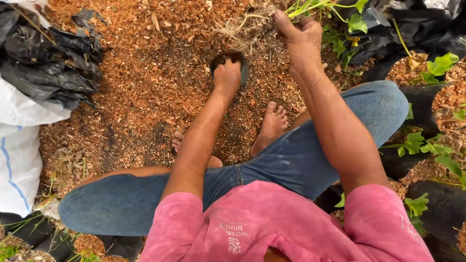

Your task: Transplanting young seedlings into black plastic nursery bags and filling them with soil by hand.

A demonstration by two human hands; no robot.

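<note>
My left hand (227, 76) presses down into a small black grow bag (242, 63) standing on the reddish sawdust ground (145, 82), its fingers closed over the bag's mouth. My right hand (300, 36) is held higher and to the right, shut on a green seedling (310, 7) whose pale stringy roots (245, 24) hang out to the left of the fist. My bare feet (272, 126) rest on the sawdust just below the bag.
Crumpled black plastic (48, 63) and a white woven sack (19, 160) lie at the left. Black grow bags with green seedlings (427, 145) crowd the right side and the top right. More filled bags (48, 242) sit at the bottom left.
</note>
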